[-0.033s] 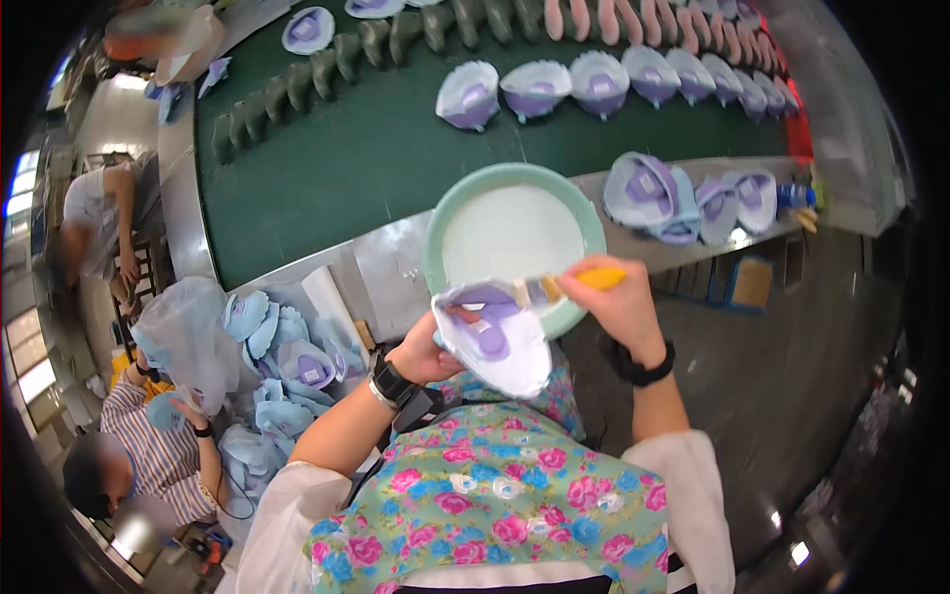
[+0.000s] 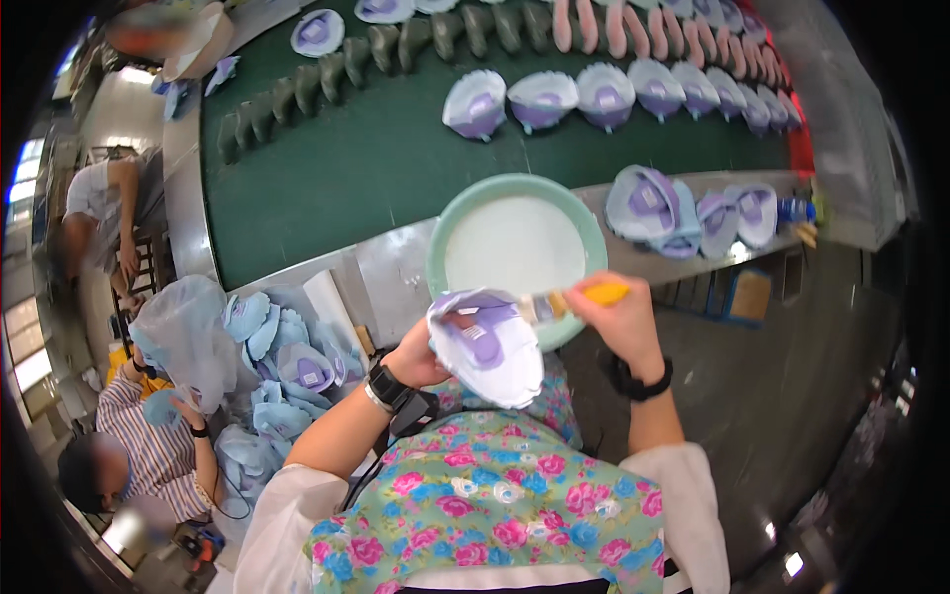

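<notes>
Yellow-handled, the brush (image 2: 572,298) lies almost level, long axis left-right, bristles pointing left onto the white and purple shoe upper (image 2: 487,346), pinched at its handle by the right hand (image 2: 618,319). The left hand (image 2: 416,358) grips the upper's left edge, fingers curled behind it, just before the pale green basin (image 2: 515,247) of white liquid.

Left hand (image 2: 414,358): fingers hidden behind shoe upper (image 2: 487,348); brush (image 2: 572,299) bristles blurred; far shoe lasts (image 2: 614,25) cut off by top edge.
</notes>
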Tool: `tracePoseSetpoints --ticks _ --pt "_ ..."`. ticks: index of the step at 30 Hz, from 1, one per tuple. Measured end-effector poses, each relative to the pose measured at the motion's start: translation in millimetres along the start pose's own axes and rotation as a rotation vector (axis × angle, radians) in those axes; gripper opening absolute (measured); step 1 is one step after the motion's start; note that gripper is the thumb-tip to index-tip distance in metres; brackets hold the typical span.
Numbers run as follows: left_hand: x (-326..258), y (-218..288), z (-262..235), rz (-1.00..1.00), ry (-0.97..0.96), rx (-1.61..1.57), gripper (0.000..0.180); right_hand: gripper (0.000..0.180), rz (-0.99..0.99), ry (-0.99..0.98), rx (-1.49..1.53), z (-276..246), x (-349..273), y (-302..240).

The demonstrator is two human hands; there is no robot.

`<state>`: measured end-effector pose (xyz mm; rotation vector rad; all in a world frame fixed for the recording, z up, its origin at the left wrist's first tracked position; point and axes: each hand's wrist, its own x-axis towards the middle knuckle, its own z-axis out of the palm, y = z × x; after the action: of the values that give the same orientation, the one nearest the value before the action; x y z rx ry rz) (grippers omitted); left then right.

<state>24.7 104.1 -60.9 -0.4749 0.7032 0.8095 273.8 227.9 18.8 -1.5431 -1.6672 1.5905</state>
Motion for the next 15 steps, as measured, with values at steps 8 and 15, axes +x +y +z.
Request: tracePoseSetpoints --ticks 8,15 --pt "65.4 162.7 -34.3 0.919 0.126 0.416 0.031 0.009 0.185 0.241 0.224 -4.0 -1.6 -5.6" --pt "189.9 250.0 -26.9 1.088 0.188 0.342 0.056 0.010 0.274 0.257 0.094 21.3 -1.8 -14.4"
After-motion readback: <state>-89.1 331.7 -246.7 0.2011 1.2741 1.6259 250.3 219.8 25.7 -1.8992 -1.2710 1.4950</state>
